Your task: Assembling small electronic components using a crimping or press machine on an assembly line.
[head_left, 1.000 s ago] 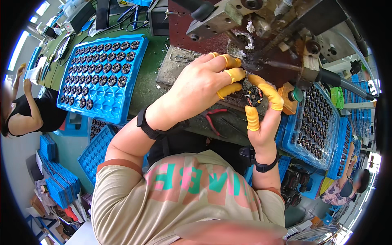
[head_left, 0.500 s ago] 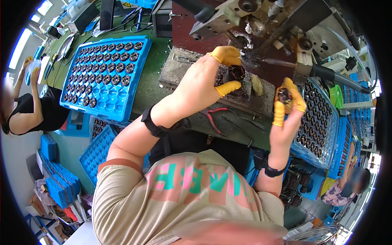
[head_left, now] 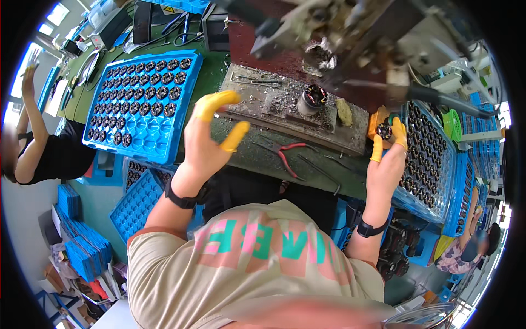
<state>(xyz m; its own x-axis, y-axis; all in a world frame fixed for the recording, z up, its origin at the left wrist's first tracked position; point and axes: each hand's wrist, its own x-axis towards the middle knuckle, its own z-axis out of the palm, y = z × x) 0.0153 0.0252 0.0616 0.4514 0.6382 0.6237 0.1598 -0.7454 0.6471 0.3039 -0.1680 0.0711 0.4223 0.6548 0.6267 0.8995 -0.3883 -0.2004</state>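
Note:
My left hand (head_left: pixel 211 129), with yellow covers on its fingers, is open and holds nothing. It hovers over the near bench edge, between the left tray and the metal base plate. A dark round motor stator with copper windings (head_left: pixel 315 94) sits on top of a metal cylinder (head_left: pixel 310 106) on the base plate (head_left: pixel 257 90). My right hand (head_left: pixel 389 148), also in yellow finger covers, is closed round another motor stator (head_left: pixel 384 131) at the right end of the plate, beside an orange block (head_left: pixel 375 122).
A machine head (head_left: pixel 350 49), blurred, overhangs the plate. Red-handled pliers (head_left: pixel 285 156) and a hex key (head_left: pixel 323 172) lie in front. Blue trays of stators stand at left (head_left: pixel 183 118) and right (head_left: pixel 450 181). One co-worker (head_left: pixel 44 131) sits at left, another (head_left: pixel 471 252) at right.
My left hand has left the cylinder and swung left toward me, fingers apart. The stator stays on the cylinder. My right hand has shifted slightly down, still gripping its stator. The machine head now looks blurred.

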